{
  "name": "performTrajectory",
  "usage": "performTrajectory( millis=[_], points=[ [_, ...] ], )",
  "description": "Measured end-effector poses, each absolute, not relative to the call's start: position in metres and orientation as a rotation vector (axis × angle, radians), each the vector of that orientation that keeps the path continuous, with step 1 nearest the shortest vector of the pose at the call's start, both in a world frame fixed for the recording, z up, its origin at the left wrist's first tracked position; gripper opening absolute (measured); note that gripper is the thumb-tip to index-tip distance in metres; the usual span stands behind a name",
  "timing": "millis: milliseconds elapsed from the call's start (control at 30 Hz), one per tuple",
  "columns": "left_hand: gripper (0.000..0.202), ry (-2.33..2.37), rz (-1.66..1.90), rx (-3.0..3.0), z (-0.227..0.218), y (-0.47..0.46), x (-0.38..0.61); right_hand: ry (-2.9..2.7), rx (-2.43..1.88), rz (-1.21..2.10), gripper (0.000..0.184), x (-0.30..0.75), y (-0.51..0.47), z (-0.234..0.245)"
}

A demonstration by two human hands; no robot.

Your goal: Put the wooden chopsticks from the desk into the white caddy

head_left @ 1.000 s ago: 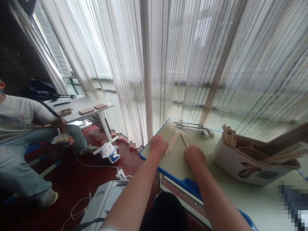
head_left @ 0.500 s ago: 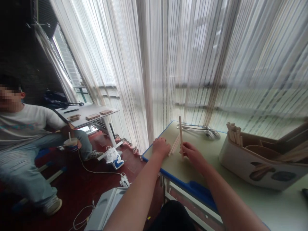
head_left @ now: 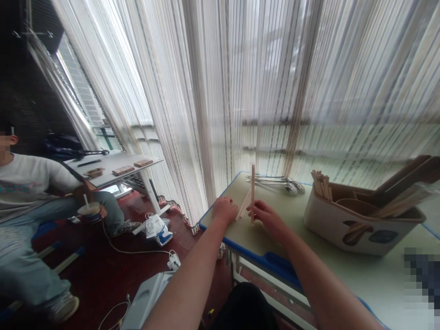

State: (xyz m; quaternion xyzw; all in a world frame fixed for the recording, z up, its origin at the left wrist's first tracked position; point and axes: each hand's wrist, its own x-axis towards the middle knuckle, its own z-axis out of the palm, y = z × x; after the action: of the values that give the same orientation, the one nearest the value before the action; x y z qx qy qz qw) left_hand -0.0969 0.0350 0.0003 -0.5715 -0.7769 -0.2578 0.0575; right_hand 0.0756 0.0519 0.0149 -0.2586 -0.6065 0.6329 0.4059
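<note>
My right hand [head_left: 266,217] pinches a single wooden chopstick [head_left: 253,188] and holds it upright, its lower end near the green table top [head_left: 261,238]. My left hand [head_left: 224,210] rests knuckles-up on the table's left corner, its fingers curled against a few wooden chopsticks [head_left: 243,206] that lie flat there. The two hands are close together, with the lying chopsticks between them.
A white holder [head_left: 357,224] with wooden utensils and chopstick ends stands at the right. Metal utensils [head_left: 275,182] lie at the table's far edge by the curtain. A seated person [head_left: 30,201] with a cup is at the left, beside a small white table [head_left: 113,162]. Cables and a power strip lie on the red floor.
My right hand took one chopstick off the table and stood it upright, then shifted it slightly left. My left hand stayed on the lying chopsticks.
</note>
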Motion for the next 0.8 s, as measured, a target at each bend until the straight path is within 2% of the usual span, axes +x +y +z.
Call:
performTrajectory(
  millis=[67, 200, 267, 367, 500, 633, 800],
  points=[
    [0.029, -2.357, -0.788, -1.739, 0.001, 0.034, -0.097, -1.484, -0.679, 1.587, 0.033, 0.076, 0.051, 0.016],
    [0.029, -2.386, -0.788, -1.75, 0.003, 0.032, -0.096, -1.396, -0.732, 1.539, 0.061, 0.08, 0.049, 0.021],
    [0.029, -2.388, -0.785, -1.755, 0.004, 0.031, -0.096, -1.357, -0.712, 1.581, 0.055, 0.082, 0.049, 0.025],
    [0.028, -2.375, -0.775, -1.752, 0.004, 0.031, -0.096, -1.288, -0.625, 1.681, 0.033, 0.085, 0.048, 0.03],
    [0.025, -2.377, -0.741, -1.724, 0.005, 0.033, -0.094, -1.279, -0.452, 1.638, 0.033, 0.089, 0.043, 0.038],
    [0.024, -2.391, -0.688, -1.694, 0.007, 0.033, -0.089, -1.405, -0.498, 1.426, 0.023, 0.09, 0.035, 0.043],
    [0.022, -2.364, -0.653, -1.665, 0.006, 0.039, -0.088, -1.554, -0.633, 0.952, 0.035, 0.106, 0.024, 0.063]
  ],
)
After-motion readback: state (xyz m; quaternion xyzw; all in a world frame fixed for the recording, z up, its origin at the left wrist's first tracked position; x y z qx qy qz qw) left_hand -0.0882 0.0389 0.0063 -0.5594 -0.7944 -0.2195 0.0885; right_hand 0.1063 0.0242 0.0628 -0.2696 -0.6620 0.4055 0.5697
